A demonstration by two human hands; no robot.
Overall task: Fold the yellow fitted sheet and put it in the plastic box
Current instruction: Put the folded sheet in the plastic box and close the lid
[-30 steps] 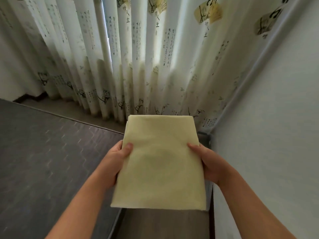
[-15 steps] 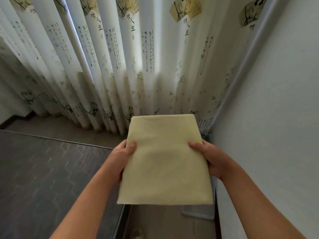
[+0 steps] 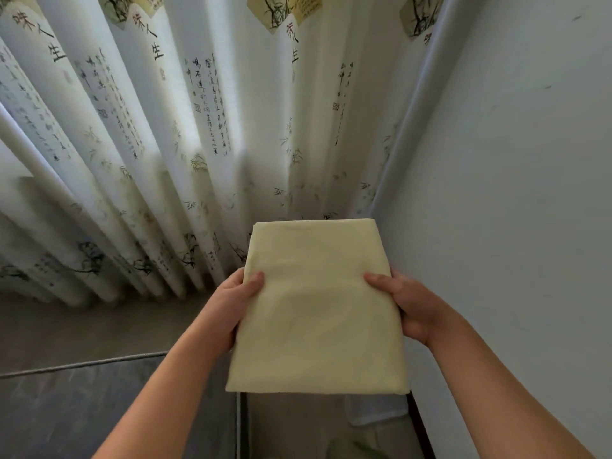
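The yellow fitted sheet (image 3: pixel 318 303) is folded into a flat rectangle and held level in the air in front of me. My left hand (image 3: pixel 236 299) grips its left edge, thumb on top and fingers underneath. My right hand (image 3: pixel 405 301) grips the right edge the same way. Below the sheet's near right corner a corner of the clear plastic box (image 3: pixel 374 412) shows on the floor; most of it is hidden by the sheet.
A white curtain (image 3: pixel 198 127) with ink writing and bamboo prints hangs straight ahead. A pale wall (image 3: pixel 513 193) stands close on the right. A dark grey mattress (image 3: pixel 82 412) fills the lower left, with a narrow floor gap (image 3: pixel 291 425) between it and the wall.
The view has swung toward the curtain and the wall corner, and the mattress has slid down and left. The held sheet moved with it, and the box corner came into view beneath.
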